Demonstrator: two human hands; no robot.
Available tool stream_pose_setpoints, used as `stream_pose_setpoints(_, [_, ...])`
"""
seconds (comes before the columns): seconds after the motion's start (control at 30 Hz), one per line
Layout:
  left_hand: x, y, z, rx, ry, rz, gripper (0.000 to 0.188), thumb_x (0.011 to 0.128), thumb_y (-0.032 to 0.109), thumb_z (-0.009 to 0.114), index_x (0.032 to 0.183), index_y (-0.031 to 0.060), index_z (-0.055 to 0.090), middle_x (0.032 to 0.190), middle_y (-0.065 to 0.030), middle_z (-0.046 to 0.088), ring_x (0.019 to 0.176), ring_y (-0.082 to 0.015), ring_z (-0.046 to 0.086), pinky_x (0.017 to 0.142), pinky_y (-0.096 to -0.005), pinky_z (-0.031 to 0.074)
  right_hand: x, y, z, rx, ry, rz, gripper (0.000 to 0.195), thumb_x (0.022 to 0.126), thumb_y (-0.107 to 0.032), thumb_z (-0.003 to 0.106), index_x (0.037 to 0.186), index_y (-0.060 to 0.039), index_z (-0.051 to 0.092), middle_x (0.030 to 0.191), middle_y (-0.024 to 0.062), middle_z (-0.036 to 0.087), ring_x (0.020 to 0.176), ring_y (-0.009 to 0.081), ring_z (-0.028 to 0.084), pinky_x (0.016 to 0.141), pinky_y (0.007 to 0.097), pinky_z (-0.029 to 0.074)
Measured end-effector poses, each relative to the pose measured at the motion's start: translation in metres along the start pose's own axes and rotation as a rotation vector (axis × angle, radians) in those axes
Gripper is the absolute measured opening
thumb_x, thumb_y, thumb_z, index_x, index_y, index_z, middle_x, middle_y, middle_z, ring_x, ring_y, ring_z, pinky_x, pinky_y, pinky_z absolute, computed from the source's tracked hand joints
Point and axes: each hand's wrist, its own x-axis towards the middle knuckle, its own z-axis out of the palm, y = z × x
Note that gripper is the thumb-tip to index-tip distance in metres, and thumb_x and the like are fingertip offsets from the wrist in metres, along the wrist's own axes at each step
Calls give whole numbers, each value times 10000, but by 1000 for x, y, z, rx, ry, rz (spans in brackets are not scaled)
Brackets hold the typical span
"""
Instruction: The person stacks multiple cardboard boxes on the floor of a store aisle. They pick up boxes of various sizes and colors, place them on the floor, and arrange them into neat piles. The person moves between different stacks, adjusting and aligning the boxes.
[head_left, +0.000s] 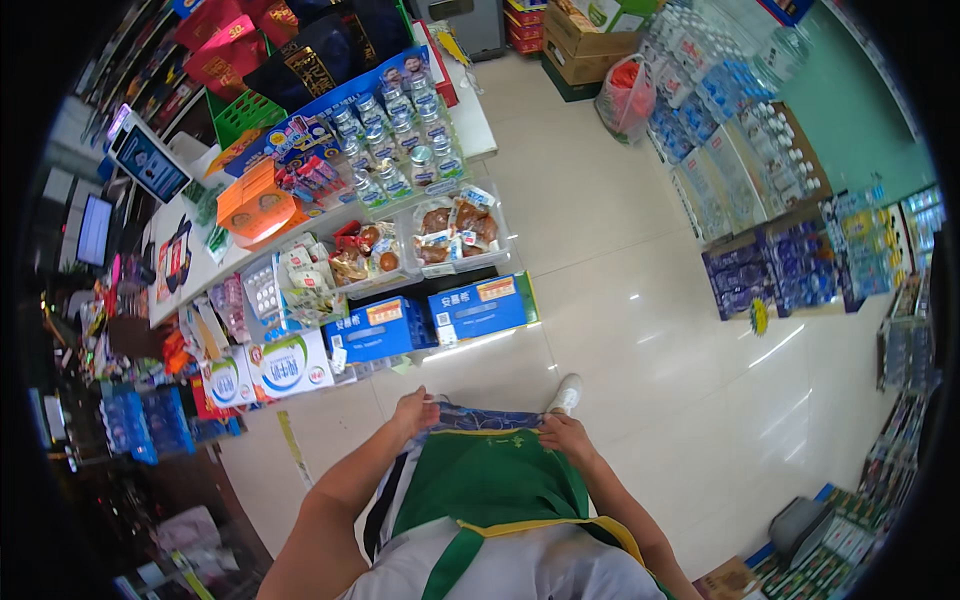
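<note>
A strip of blue, crinkled, patterned material (489, 418) is stretched between my two hands at waist height. It could be film or thin cloth; I cannot tell which. My left hand (417, 412) pinches its left end. At the other end, the fingers of my right hand (567, 436) close on it near the yellow edging of the green apron (487, 476). Whether the right fingers also grip that edging is unclear. The apron hangs over a white shirt (405, 559). One white shoe (568, 393) shows just past my right hand.
Ahead to the left runs a white counter (480, 120) with jarred goods (405, 135) and bins of packaged food (457, 229). Blue cartons (484, 307) and white cartons (291, 366) stand below. Stacked bottle packs (739, 176) line the right side of the tiled floor (622, 337).
</note>
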Motion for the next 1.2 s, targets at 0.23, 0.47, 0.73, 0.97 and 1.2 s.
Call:
stream_pose_setpoints(0.23, [-53,25,111,188,-100,138,409,912,403,444,991,13,539,795,-108,597,688,-193,592,633,-329,522,-6,-105,-111,-147,4,-66,475,852,-337,576,1124,48,520,981,149,604,822,207,604,710,301,523])
stream_pose_setpoints(0.47, [-53,32,147,151,20,133,407,888,388,491,972,-2,572,754,-103,610,639,-170,595,588,-301,520,39,-221,-128,-190,-40,-94,444,850,-327,589,1108,30,530,964,128,599,810,188,599,714,287,523])
stream_pose_setpoints(0.73, [-13,128,213,65,-6,198,344,882,332,517,908,-8,565,691,-93,588,571,-163,569,523,-294,493,110,-329,-117,-404,-193,-23,393,866,-305,577,1094,14,545,969,129,604,812,189,602,718,293,524])
stream_pose_setpoints(0.97, [-24,274,268,208,-5,460,385,860,369,518,824,-3,607,663,-93,617,562,-180,592,538,-309,463,147,-457,-130,-510,-132,-37,400,860,-291,585,1111,16,536,981,139,604,820,204,608,717,297,529])
stream_pose_setpoints(1.2, [-31,343,304,207,91,438,396,841,391,524,908,19,641,714,-106,646,685,-255,630,667,-346,482,204,-555,-148,-549,-196,18,390,868,-281,576,1116,16,530,972,135,604,827,209,608,721,303,530])
